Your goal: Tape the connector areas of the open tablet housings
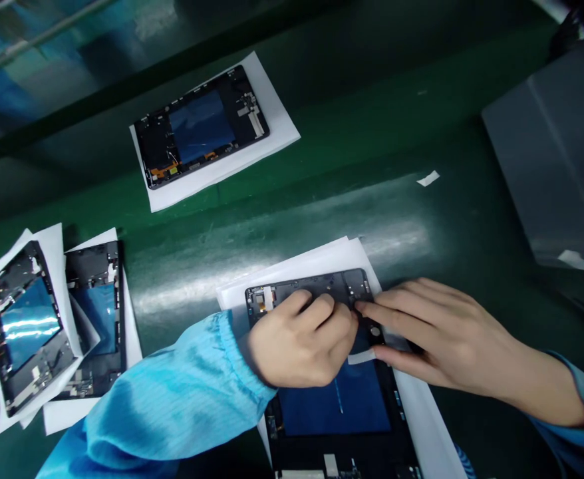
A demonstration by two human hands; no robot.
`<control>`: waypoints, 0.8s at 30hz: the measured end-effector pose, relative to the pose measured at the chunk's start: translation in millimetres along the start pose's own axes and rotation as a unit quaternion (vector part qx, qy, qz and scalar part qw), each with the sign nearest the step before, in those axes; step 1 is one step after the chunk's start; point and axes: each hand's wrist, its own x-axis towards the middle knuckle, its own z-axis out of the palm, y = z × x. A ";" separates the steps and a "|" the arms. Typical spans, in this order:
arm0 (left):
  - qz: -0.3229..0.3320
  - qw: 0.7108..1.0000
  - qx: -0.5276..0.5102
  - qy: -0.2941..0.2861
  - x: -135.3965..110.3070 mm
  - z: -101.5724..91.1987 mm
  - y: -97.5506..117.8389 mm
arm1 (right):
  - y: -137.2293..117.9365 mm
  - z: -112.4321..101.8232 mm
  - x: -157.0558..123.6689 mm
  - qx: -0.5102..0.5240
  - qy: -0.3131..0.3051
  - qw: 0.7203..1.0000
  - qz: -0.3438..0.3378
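Note:
A dark tablet housing (402,426) with a blue panel (332,406) in its middle lies in front of me on white paper sheets (426,426). My left hand (304,339) is over its upper part, fingers curled in a pinch. Whatever is between those fingertips is hidden. On the housing's right side, my right hand (436,332) reaches in, its fingertips touching the frame near the left fingers. A short white strip (362,357) sticks out from the right thumb tip, above the blue panel, and seems gripped there.
Another opened tablet housing (202,126) lies on paper at the back. Two more housings, one (27,332) overlapping the other (100,313), rest among sheets at left. A white scrap (428,178) lies on the green tabletop (372,166). A grey box-like object (551,159) stands at right.

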 end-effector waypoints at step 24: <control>-0.007 1.000 0.014 0.013 -3.8 6.9 4.1 | -6.1 3.2 -7.5 -0.054 0.004 0.999 0.008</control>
